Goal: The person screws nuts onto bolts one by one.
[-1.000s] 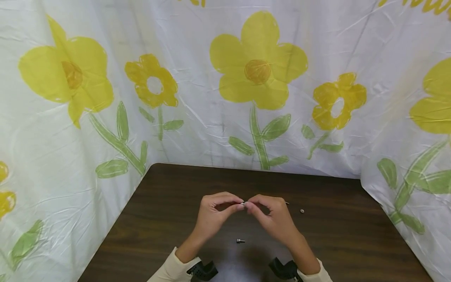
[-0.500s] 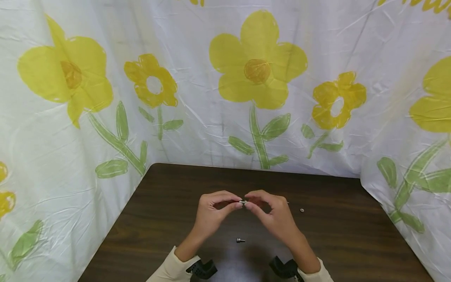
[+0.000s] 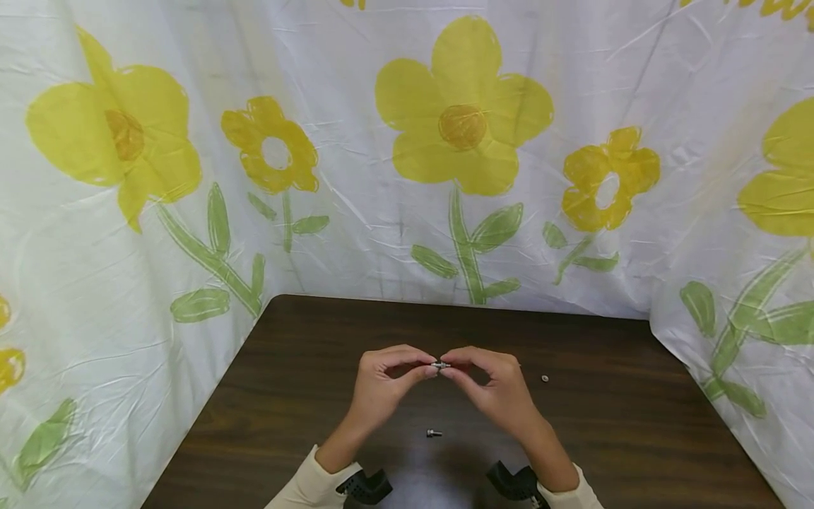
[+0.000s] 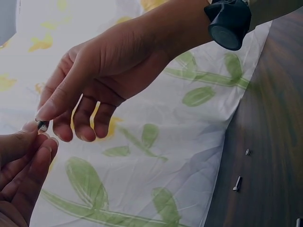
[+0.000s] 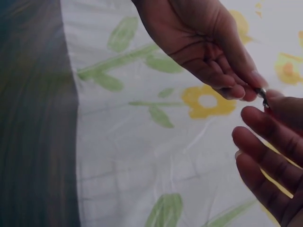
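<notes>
In the head view both hands meet above the table, fingertip to fingertip. My left hand (image 3: 384, 385) pinches one end of a small metal bolt (image 3: 440, 365) between thumb and fingers. At its other end, the thumb and forefinger of my right hand (image 3: 492, 385) pinch it too. A wider ring shows around the bolt's middle; whether it is a separate nut I cannot tell. The right wrist view shows the bolt (image 5: 262, 94) slanting between the two thumbs. Fingertips cover its ends.
Another bolt (image 3: 434, 433) lies on the dark wooden table (image 3: 305, 396) nearer the body. A small nut (image 3: 545, 379) sits right of the right hand; the left wrist view shows another bolt (image 4: 237, 183) near it. A flowered white curtain (image 3: 356, 233) hangs behind.
The right fingertips draw slightly away from the left, then sit close at the bolt's right end; more of the bolt shows than a second ago. The left hand stays nearly still.
</notes>
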